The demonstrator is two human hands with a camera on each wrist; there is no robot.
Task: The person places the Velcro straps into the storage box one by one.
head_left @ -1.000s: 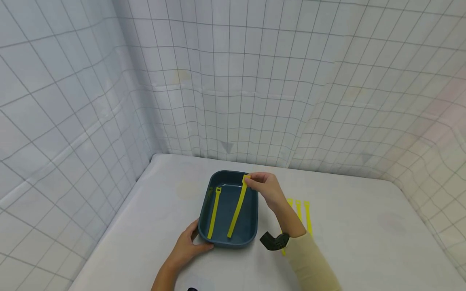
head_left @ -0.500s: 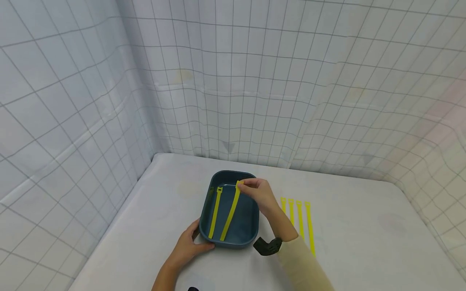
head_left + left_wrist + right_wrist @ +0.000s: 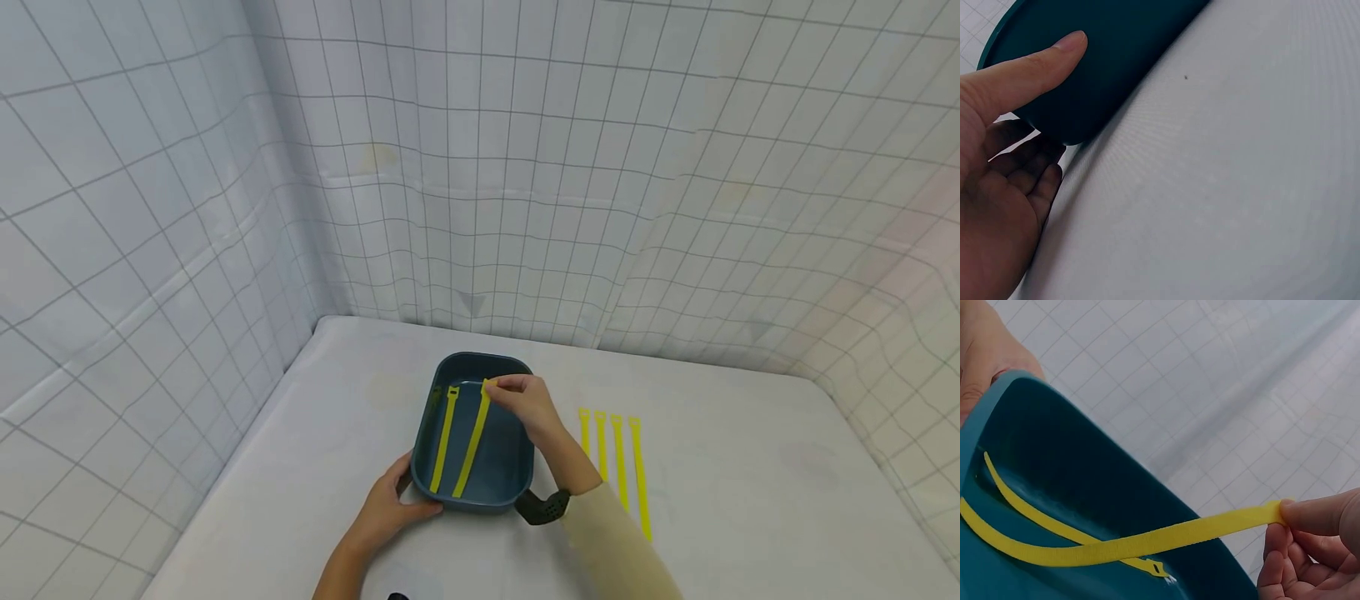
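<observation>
A dark teal rectangular tray [image 3: 495, 483] with rounded corners sits on the white table. My left hand [image 3: 382, 510] holds its near left corner; in the left wrist view the thumb [image 3: 1054, 65] lies along the outer wall and the fingers bend round the corner. Between thumb and fingertips my right hand [image 3: 525, 404] pinches the slotted head of a yellow cable strap [image 3: 472, 446]. This strap [image 3: 1116, 549] sags into the tray, its far end against the tray in the right wrist view. A second yellow strap [image 3: 444, 442] lies along the tray's left side.
Several more yellow straps [image 3: 639, 475] lie side by side on the table [image 3: 750, 467] right of the tray, partly hidden by the right forearm. A small black object [image 3: 397, 596] shows at the bottom edge. White grid-patterned curtains [image 3: 480, 183] enclose the back and sides.
My right hand has moved left and lower over the tray, bringing the pinched strap closer to the one lying inside. My left hand keeps its hold on the corner.
</observation>
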